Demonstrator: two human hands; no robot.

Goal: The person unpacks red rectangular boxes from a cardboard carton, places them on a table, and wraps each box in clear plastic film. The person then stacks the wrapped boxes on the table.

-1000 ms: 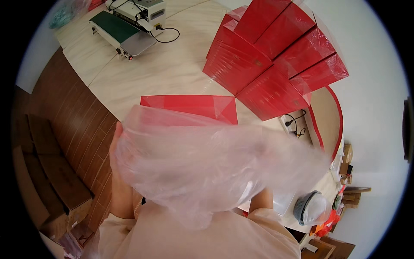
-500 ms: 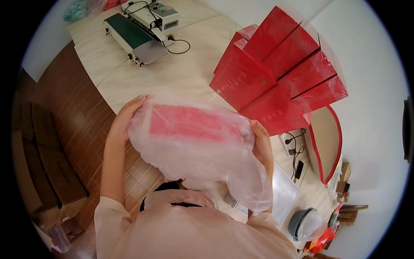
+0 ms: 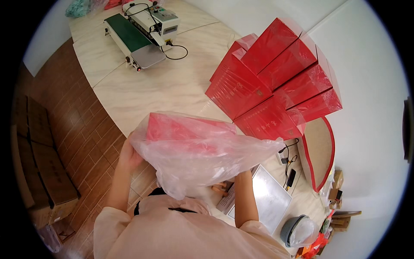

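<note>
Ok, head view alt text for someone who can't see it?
A translucent plastic bag covers a red box; the left hand touches the bag's left side, the right fingers are hidden by it. Beyond: stacked red boxes and a white machine with green belt.

The person wears a pale peach-beige shirt (image 3: 185, 235), plain over the back and shoulders, made of thin, soft-looking cloth that falls in loose folds. The left sleeve (image 3: 111, 224) is short and wide, ending near the elbow in a straight edge. The right sleeve (image 3: 264, 233) matches it in colour and cut, with small creases around its opening. Below the chest the cloth bunches into a rounded fold (image 3: 185, 203), crossed by a narrow dark strip (image 3: 183, 210). Beside that fold shows a curved black piece of cloth (image 3: 157, 191); which garment it belongs to cannot be told. Both forearms are bare and slender.
</note>
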